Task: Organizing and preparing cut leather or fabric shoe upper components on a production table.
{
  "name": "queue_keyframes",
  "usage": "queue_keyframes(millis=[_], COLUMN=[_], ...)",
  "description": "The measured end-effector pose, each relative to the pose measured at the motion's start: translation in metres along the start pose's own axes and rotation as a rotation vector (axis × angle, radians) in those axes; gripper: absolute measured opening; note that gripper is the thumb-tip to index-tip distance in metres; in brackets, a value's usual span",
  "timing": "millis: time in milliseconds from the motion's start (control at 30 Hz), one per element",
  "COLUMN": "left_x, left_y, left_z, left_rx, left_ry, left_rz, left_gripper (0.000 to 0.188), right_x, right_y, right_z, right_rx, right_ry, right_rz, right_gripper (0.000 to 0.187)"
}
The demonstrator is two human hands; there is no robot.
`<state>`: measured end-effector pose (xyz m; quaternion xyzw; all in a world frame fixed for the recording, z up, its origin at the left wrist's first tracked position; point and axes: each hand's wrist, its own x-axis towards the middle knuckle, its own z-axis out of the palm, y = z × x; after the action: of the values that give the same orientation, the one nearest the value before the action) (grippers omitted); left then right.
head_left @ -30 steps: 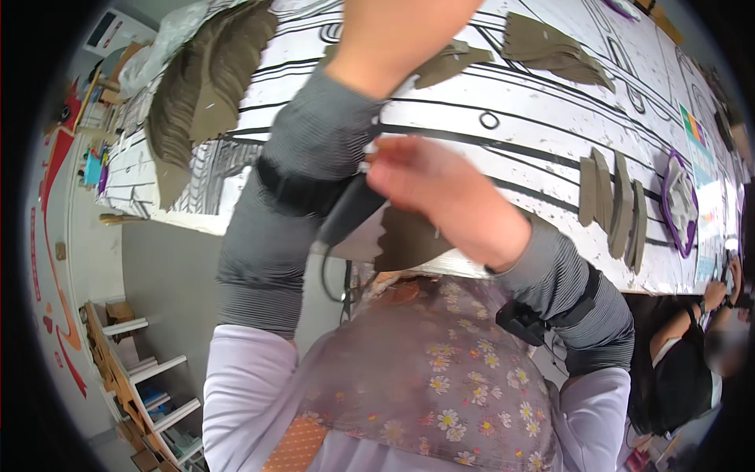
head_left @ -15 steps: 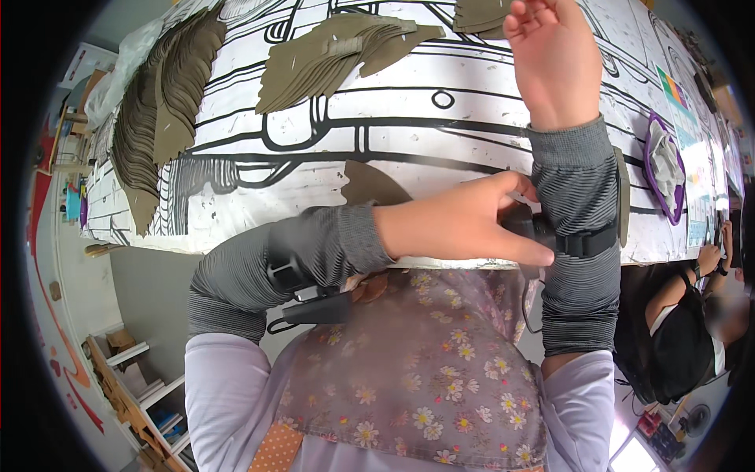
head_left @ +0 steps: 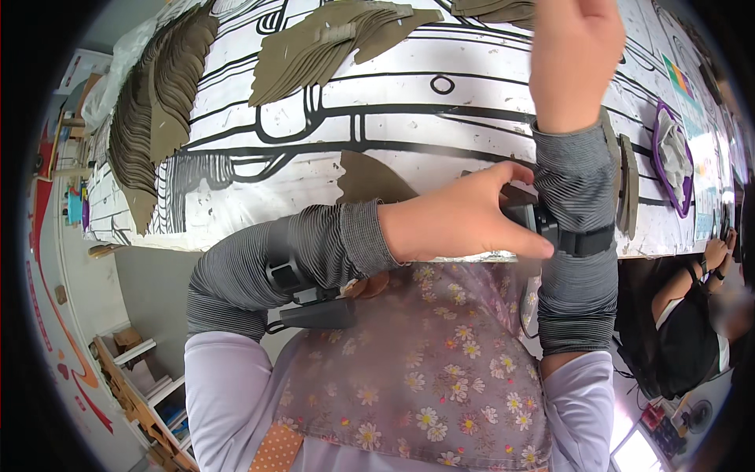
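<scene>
My left hand (head_left: 464,216) reaches across to my right forearm, thumb and fingers around a small black device (head_left: 528,214). A black strap (head_left: 586,241) holds that device on the grey striped sleeve. My right hand (head_left: 574,71) is raised over the table, holding nothing that I can see; the top edge cuts off most of its fingers. Another black strapped device (head_left: 287,277) sits on my left forearm, with a dark box-shaped part hanging below. Behind my left hand lies a single olive-brown cut piece (head_left: 370,179) with a scalloped edge.
Stacks of olive-brown cut pieces lie at the left (head_left: 130,149), top middle (head_left: 314,59) and top right (head_left: 495,9) of the patterned white table (head_left: 440,134). More pieces (head_left: 627,185) stand beside my right sleeve. A purple-rimmed holder (head_left: 672,161) lies farther right, near another person (head_left: 688,322).
My right hand has turned and risen toward the top edge, so less of its fingers shows. My left hand stays at the device, more of which is now visible.
</scene>
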<state>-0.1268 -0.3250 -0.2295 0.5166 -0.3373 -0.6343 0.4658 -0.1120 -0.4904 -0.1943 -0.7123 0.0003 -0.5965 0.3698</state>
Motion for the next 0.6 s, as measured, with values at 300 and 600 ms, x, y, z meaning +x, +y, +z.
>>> queue_keyframes(millis=[300,600], left_x=[-0.032,-0.076], left_y=[0.016,-0.037], left_z=[-0.029,-0.096], left_rx=[0.212,1.038], left_ry=[0.022,0.229], left_rz=[0.059,0.584], left_gripper=[0.087,0.014], right_x=[-0.027,-0.117], right_y=[-0.031,-0.053], right_z=[-0.05,-0.114], right_rx=[0.127,-0.392], right_ry=[-0.247,-0.924], right_rz=[0.303,0.312], right_gripper=[0.017,0.032])
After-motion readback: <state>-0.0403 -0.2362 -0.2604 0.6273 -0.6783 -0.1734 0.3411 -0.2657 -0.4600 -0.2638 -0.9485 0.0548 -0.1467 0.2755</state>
